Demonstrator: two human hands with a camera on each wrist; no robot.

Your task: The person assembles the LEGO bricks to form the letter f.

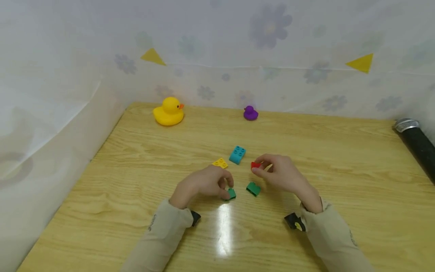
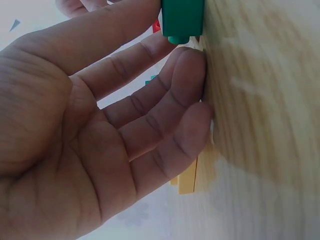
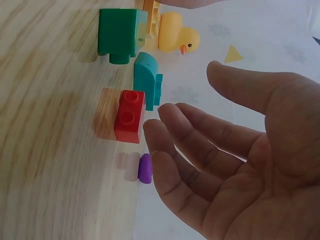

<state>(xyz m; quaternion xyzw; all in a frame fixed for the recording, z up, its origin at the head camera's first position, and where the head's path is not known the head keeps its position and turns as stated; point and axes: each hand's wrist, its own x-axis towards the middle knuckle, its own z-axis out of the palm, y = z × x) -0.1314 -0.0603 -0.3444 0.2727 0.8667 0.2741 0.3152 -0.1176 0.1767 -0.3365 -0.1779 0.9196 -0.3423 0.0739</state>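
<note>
My left hand [image 1: 207, 182] is low over the table, pinching a green toy building brick [image 1: 232, 194] between thumb and fingers. The left wrist view has the thumb against that green brick [image 2: 183, 19], its other fingers loosely bent near the tabletop. My right hand [image 1: 281, 174] reaches around a small red brick [image 1: 255, 165]. From the right wrist, the red brick [image 3: 130, 116] rests on the table just off the fingertips, with thumb and fingers spread apart. Between the hands lies a second green brick [image 1: 253, 189], with an arched underside.
Beyond the hands are a blue brick [image 1: 237, 154] with a curved end and a flat yellow brick [image 1: 220, 163], partly behind the left hand. A yellow duck [image 1: 168, 112] and a purple duck [image 1: 250, 113] stand at the back edge. A microphone [image 1: 416, 145] lies far right.
</note>
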